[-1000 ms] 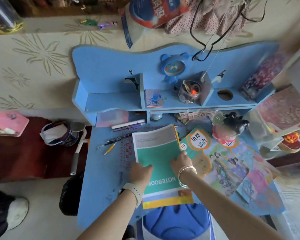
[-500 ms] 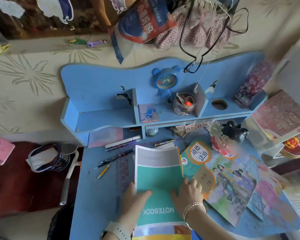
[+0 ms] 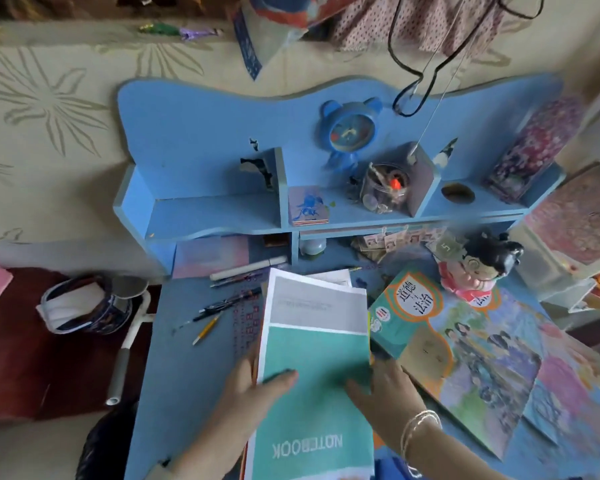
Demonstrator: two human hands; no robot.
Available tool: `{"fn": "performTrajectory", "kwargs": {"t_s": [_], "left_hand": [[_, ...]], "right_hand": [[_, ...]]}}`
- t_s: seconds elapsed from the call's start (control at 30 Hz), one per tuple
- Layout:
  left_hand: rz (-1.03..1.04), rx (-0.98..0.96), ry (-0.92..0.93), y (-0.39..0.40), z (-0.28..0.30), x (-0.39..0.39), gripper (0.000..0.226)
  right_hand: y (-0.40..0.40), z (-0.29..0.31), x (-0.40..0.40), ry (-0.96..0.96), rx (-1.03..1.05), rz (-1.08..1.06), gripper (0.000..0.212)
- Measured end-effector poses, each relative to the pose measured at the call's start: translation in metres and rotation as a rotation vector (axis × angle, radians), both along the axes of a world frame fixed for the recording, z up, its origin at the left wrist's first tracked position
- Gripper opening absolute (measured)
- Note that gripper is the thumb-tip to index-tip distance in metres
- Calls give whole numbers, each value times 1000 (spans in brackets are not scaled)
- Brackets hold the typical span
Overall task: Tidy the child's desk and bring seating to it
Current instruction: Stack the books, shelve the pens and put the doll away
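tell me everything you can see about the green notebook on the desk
The notebook has a teal-green paper cover with a grey band at its far end, white edging, and "NOTEBOOK" printed in white, upside down to the camera. It tops a small stack of papers on the blue desk. The left hand grips its left edge, thumb on the cover; the right hand holds its right edge, beside a colourful textbook.

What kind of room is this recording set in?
Most likely a child's bedroom or study corner at home. A small blue desk with a built-in shelf stands against patterned wallpaper, a bear-eared alarm clock sits on it, and an illustrated schoolbook lies beside the teal notebook.
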State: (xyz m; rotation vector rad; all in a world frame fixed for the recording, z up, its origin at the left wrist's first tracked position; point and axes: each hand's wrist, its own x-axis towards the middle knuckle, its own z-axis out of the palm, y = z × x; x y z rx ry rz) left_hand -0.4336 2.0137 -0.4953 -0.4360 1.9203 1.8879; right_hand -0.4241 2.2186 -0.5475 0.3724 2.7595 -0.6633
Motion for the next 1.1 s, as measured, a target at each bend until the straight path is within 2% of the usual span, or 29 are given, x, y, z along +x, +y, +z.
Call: {"fn": "performTrajectory", "kwargs": {"t_s": [0.07, 0.17, 0.23, 0.33, 0.4, 0.53, 0.6, 0.73, 0.8, 0.9, 1.03, 1.1], "left_hand": [[-48, -15, 142, -17, 17, 4, 52], [-86, -69, 325, -41, 48, -4, 58], [-90, -114, 425, -46, 65, -18, 57], [-47, -112, 487, -38, 79, -45, 45], [-42, -122, 502, -35, 79, -58, 35], [-44, -66, 447, -34, 49, -63, 33], [-55, -71, 467, -33, 33, -59, 36], [-47, -110, 512, -28, 19, -63, 22], [7, -49, 488, -26, 30, -70, 27], [37, 32, 513, -28, 44, -79, 28], [10, 25, 487, -32, 46, -78, 35], [15, 22, 442, -30, 39, -75, 33]], "right_hand": [[7, 9, -9, 133, -440, -74, 60], [6, 34, -28, 137, -1098, -45, 83], [1, 54, -39, 209, -1254, -44, 83], [-4, 78, -50, 357, -1276, -95, 74], [-4, 86, -53, 398, -1280, -110, 60], [-8, 76, -54, 428, -1212, -159, 27], [-12, 66, -56, 422, -1142, -141, 27], [-25, 59, -65, 487, -1052, -163, 26], [-28, 66, -71, 587, -1036, -176, 32], [-23, 87, -75, 691, -1034, -151, 29], [-22, 99, -65, 711, -1014, -79, 32], [-20, 86, -64, 687, -1038, -103, 43]]}}
